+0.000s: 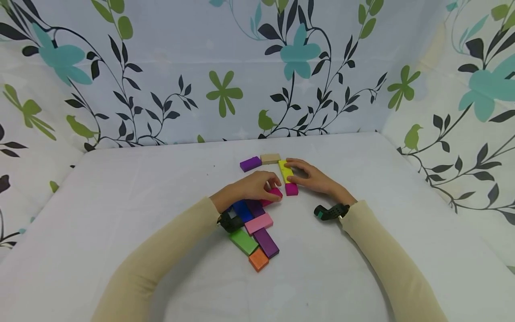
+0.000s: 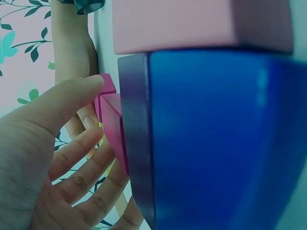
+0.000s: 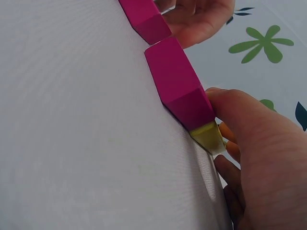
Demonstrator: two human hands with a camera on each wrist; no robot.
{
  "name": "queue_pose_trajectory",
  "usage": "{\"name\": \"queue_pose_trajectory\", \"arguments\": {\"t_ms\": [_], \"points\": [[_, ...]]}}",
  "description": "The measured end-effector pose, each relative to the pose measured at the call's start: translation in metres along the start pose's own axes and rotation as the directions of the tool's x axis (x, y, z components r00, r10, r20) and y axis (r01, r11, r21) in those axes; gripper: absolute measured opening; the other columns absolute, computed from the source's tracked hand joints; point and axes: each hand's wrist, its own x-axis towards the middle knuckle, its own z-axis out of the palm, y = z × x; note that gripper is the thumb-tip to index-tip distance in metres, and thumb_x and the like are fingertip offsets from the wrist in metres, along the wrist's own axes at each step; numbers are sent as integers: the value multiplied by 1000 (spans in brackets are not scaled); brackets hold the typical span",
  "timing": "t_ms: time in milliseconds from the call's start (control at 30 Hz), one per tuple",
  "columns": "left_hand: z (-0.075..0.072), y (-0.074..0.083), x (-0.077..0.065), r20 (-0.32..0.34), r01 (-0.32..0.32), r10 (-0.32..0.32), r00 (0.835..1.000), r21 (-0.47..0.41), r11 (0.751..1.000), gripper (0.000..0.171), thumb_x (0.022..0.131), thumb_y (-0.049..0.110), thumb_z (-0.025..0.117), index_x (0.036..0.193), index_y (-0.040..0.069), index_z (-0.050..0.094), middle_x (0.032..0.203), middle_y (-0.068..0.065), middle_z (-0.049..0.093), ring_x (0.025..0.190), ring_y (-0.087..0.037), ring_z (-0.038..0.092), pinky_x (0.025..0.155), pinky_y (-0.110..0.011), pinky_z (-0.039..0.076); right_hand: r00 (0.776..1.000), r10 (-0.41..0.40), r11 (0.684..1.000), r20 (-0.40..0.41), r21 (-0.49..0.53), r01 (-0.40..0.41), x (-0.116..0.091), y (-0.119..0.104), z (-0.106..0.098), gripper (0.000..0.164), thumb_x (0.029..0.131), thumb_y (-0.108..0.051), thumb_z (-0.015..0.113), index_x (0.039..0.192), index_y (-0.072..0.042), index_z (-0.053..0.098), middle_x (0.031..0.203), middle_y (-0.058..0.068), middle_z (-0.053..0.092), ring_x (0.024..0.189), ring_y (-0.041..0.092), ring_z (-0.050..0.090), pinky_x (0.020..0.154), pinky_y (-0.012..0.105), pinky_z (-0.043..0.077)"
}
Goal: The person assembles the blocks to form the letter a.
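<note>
Fingers and thumb of my left hand (image 1: pixel 257 185) curl round a hot-pink block (image 1: pixel 274 193) on the white table. In the left wrist view the thumb and spread fingers stand about that pink block (image 2: pixel 114 127), partly behind a dark purple block (image 2: pixel 136 129). My right hand (image 1: pixel 314 176) grips a yellow block (image 1: pixel 284 170), thumb at its near part and index finger by its far end. Against the yellow block's near end sits a magenta block (image 1: pixel 291 189). The right wrist view shows the magenta block (image 3: pixel 175 76) large, with the yellow one (image 3: pixel 208 136) behind it.
Beyond the hands lie a purple block (image 1: pixel 250 164) and a tan block (image 1: pixel 270 158), end to end. Nearer me a cluster joins blue (image 1: pixel 242 210), light pink (image 1: pixel 259 223), green (image 1: pixel 243 242), purple (image 1: pixel 266 243) and orange (image 1: pixel 258 259) blocks. A patterned cloth (image 1: pixel 241 44) hangs behind.
</note>
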Motion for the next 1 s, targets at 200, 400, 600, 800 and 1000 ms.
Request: {"name": "queue_pose_trajectory", "arguments": {"t_ms": [200, 400, 600, 800, 1000], "points": [[0, -5, -7, 8, 22, -22, 1000, 11, 1000, 48, 86, 28, 75, 123, 4, 57, 112, -11, 64, 100, -21, 62, 88, -28, 52, 1000, 8, 1000, 1, -3, -8, 0, 1, 2, 49, 96, -23, 62, 142, -11, 49, 157, 7, 31, 147, 28, 21, 117, 53, 18], [-1, -11, -9, -13, 7, -7, 1000, 6, 1000, 42, 84, 27, 78, 112, 3, 57, 104, -9, 63, 95, -19, 59, 86, -26, 51, 1000, 10, 1000, -1, -5, -10, 1, 2, 1, 49, 96, -23, 63, 142, -10, 49, 157, 7, 31, 147, 28, 20, 117, 53, 17], [-3, -11, -9, -18, 4, -4, 1000, -22, 1000, 37, 86, 22, 75, 114, 2, 60, 107, -11, 64, 97, -22, 61, 88, -28, 52, 1000, 1, 1000, 3, -8, 0, 2, 2, 0, 50, 96, -23, 62, 142, -10, 48, 157, 8, 31, 147, 29, 20, 117, 54, 17], [-3, -10, -8, -24, 26, -26, 999, -28, 999, 37, 88, 22, 73, 118, 4, 61, 108, -11, 64, 98, -22, 62, 87, -29, 52, 1000, 3, 1000, 10, -4, -3, 3, 2, 0, 50, 96, -23, 63, 142, -10, 48, 157, 8, 31, 147, 28, 20, 117, 53, 17], [-2, -8, -4, -39, 41, -42, 998, -21, 999, 37, 89, 23, 72, 122, 8, 62, 108, -9, 65, 98, -21, 62, 84, -28, 53, 1000, 10, 1000, 3, -6, -10, 2, 1, 1, 49, 96, -23, 63, 142, -10, 49, 157, 8, 31, 147, 29, 20, 117, 54, 17]]}}
